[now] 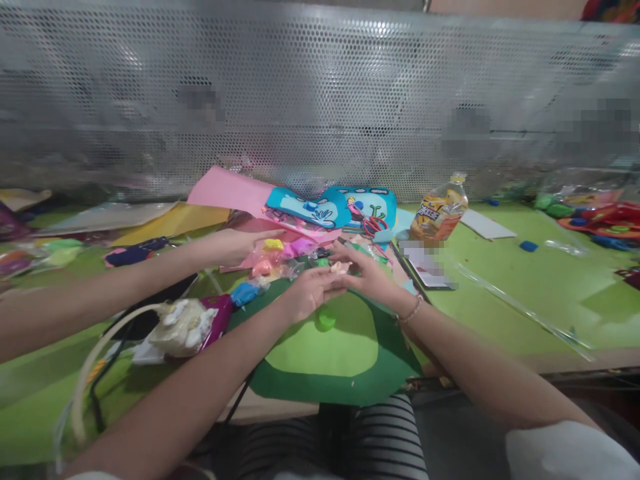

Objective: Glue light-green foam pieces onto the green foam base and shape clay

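Observation:
My left hand (306,293) and my right hand (367,275) meet over a dark green felt sheet (330,383) with a light green middle. Between their fingertips shows a small peach piece (341,268). The right hand, a bracelet at its wrist, curls its fingers on that piece. My left hand's fingers are pressed together against it; what they grip is hidden. A small light green lump (326,321) lies on the felt just below the hands.
Another person's hand (237,245) reaches in from the left beside a clear bag of coloured lumps (275,260). Behind are pink paper (227,190), a blue pouch (333,207), red scissors (374,225) and a juice bottle (440,212). A perforated metal screen (320,100) closes the back.

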`<state>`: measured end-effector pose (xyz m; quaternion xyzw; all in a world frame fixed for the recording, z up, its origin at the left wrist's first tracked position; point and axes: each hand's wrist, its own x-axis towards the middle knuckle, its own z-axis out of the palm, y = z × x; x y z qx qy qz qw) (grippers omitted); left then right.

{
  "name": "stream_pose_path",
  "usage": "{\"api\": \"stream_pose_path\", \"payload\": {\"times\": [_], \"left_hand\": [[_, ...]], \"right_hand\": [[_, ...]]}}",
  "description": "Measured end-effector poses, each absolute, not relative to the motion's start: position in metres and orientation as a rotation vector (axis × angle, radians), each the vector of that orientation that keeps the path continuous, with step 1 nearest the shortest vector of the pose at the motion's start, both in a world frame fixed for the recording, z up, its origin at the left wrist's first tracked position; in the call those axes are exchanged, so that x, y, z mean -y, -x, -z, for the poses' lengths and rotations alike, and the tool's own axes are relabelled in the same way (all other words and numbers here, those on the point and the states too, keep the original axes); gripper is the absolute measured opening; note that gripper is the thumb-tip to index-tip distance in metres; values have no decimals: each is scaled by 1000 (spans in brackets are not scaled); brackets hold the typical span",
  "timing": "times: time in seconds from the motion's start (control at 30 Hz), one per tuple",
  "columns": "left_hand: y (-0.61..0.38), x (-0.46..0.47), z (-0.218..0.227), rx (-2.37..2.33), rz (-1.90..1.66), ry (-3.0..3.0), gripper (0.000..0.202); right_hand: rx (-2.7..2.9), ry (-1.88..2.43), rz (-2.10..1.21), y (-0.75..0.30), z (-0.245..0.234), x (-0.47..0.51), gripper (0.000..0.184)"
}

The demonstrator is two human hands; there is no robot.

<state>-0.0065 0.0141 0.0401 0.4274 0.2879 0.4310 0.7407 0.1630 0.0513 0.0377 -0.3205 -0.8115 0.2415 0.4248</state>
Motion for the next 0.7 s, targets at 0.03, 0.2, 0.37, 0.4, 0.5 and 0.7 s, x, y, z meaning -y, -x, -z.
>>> {"api": "stream_pose_path", "payload": {"times": [0.03, 0.2, 0.37, 0.4, 0.5, 0.7], "left_hand": [[6, -14, -40, -623, -926, -949, 29], [4, -14, -33, -710, -928, -1027, 37], [6, -17, -34, -800, -1006, -931, 30], [7, -18, -35, -811, -1033, -924, 27], [12, -20, -39, -848, -1106, -947, 20], [12, -21, -36, -896, -1145, -986, 16]], "right_hand": [[2106, 790, -543, -161, -34, -51, 20], [2257, 809, -333, -156, -25, -47, 21], [2396, 702, -400, -159, -36, -38, 28], [2415, 673, -450, -163, -41, -42, 49], [2293, 861, -507, -180, -58, -74, 52], [2206, 1899, 100, -214, -79, -175, 37]]}}
